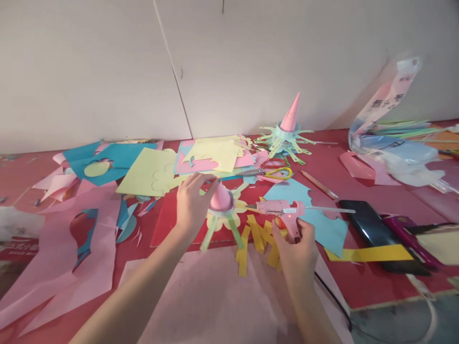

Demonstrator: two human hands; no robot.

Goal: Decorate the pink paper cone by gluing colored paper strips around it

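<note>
My left hand (195, 198) is closed on the tip of a pink paper cone (221, 199). The cone stands on a paper piece with light green strips (234, 229) spreading from its base and a pale yellow scalloped part (224, 221) under it. In my right hand (299, 246) is a pink hot glue gun (274, 206), gripped by its handle. A small red light glows on the gun, and a glue stick (333, 209) sticks out of its back. The nozzle points left, near the cone's base. Several short yellow paper strips (257, 234) lie just below.
Behind, a similar pink-coned paper piece (285, 136) stands by the wall. Scissors (276, 173), a pencil (319, 185), a black phone (373, 229) and a plastic bag (398, 148) are at right. Cut pink paper (43, 267) covers the left. A cable (333, 296) trails down at right.
</note>
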